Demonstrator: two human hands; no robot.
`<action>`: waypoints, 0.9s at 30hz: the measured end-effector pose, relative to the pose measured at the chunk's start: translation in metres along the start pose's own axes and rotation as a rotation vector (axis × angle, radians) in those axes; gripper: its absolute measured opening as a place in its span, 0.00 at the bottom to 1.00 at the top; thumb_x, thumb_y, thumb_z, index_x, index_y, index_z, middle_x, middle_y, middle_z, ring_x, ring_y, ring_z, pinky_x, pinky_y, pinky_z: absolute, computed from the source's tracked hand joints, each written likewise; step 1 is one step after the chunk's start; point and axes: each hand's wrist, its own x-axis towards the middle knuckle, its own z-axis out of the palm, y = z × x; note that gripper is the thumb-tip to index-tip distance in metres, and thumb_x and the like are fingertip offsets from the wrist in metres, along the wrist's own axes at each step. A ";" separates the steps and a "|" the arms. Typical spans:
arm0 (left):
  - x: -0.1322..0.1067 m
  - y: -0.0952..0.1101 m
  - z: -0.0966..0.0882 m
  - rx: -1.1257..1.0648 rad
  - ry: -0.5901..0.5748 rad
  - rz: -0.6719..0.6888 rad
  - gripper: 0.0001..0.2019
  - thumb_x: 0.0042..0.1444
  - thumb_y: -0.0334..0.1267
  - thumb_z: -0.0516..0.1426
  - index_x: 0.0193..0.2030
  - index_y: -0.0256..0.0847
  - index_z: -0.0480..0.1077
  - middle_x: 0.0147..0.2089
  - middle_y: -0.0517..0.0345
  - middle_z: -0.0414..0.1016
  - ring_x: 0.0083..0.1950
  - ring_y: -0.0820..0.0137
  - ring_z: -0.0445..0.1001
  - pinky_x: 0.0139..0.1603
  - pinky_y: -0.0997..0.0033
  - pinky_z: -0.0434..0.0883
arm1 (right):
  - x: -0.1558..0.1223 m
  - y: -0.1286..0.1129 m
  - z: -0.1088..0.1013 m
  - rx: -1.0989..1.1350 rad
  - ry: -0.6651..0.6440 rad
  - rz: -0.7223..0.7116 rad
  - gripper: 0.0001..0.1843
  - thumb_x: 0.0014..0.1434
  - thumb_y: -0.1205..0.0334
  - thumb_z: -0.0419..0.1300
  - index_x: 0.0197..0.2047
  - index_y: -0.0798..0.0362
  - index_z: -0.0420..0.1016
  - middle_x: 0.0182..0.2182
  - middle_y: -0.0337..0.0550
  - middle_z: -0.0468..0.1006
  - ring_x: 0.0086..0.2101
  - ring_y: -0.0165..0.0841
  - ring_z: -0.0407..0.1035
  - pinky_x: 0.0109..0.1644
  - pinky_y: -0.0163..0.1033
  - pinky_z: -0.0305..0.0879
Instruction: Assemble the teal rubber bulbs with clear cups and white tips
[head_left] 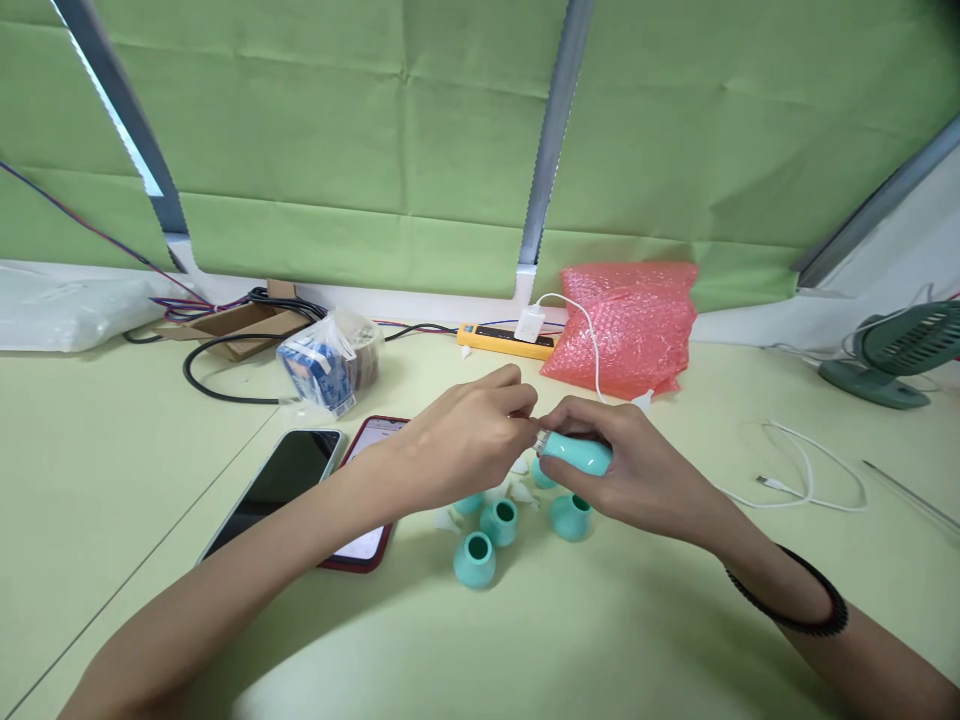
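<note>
In my right hand [619,465], thumb and fingers close around a glossy teal rounded handle [576,453] with a clear or metallic tip that points left. My left hand [480,425] is pinched at that tip; whatever lies between its fingers is hidden. Below the hands stand several small teal conical caps with round openings, among them a front cap [475,561], a middle cap [499,522] and a right cap [570,517]. Small white pieces [523,494] lie among them, partly covered by my left hand.
Two phones, a dark-screened one [274,490] and a red-cased one [367,548], lie left under my forearm. Behind are a bagged blue box [319,365], a yellow power strip [502,343] and pink bubble wrap [630,335]. A white cable [810,480] and green fan [900,345] are right.
</note>
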 end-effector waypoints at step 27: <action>-0.003 -0.003 0.008 0.280 -0.111 0.040 0.08 0.55 0.26 0.47 0.26 0.34 0.63 0.26 0.54 0.63 0.32 0.67 0.59 0.25 0.70 0.59 | 0.001 0.006 0.021 -0.347 0.173 -0.141 0.04 0.46 0.69 0.53 0.30 0.54 0.63 0.15 0.33 0.63 0.17 0.27 0.56 0.21 0.32 0.48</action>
